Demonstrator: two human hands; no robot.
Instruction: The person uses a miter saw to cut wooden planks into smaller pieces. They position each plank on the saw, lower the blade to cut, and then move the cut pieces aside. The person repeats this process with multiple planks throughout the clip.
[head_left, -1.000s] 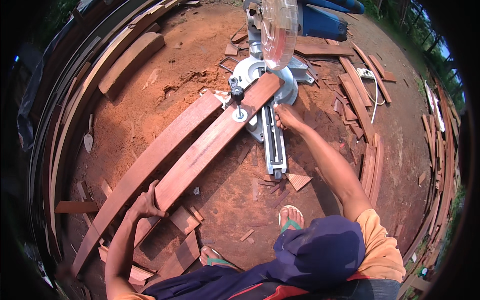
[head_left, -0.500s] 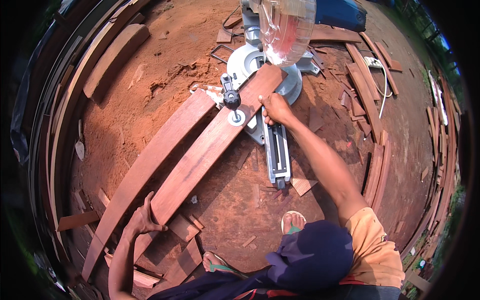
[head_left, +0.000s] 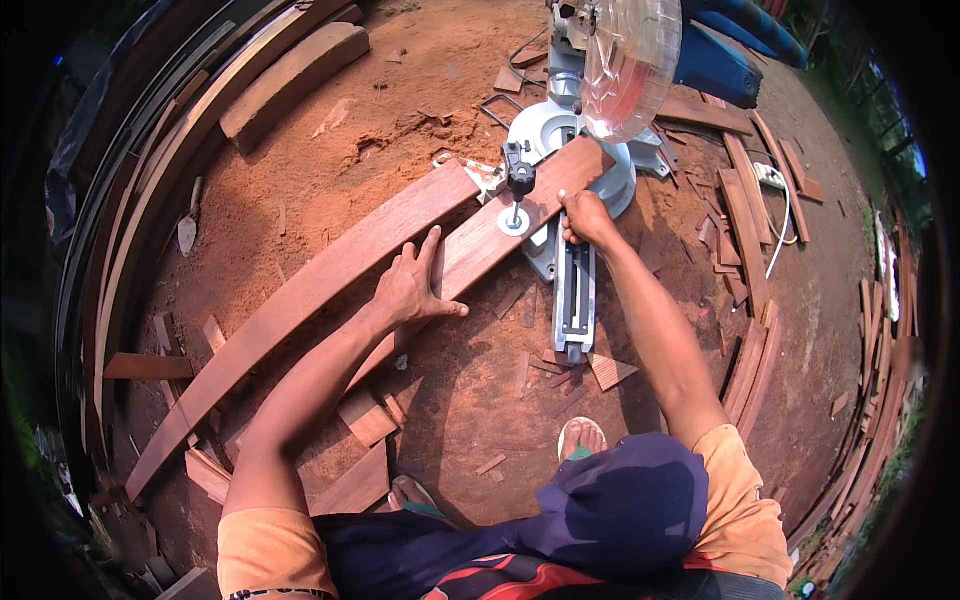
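Note:
A reddish plank lies diagonally across the miter saw base, beneath a clamp. My left hand spans the plank left of the clamp, thumb on its near edge and fingers toward the far edge, gripping its width. My right hand is closed on the plank's edge right of the clamp, just over the slide arm. The guarded blade is above the plank's far end. A second long board lies alongside on the left.
Stacked boards, a thick beam and a trowel lie at left. A power strip with cord sits among boards at right. Offcuts and sawdust cover ground around my sandaled feet.
My left hand has moved forward along the plank toward the clamp. My right hand has shifted up from beside the slide arm onto the plank's edge. The camera view has shifted slightly.

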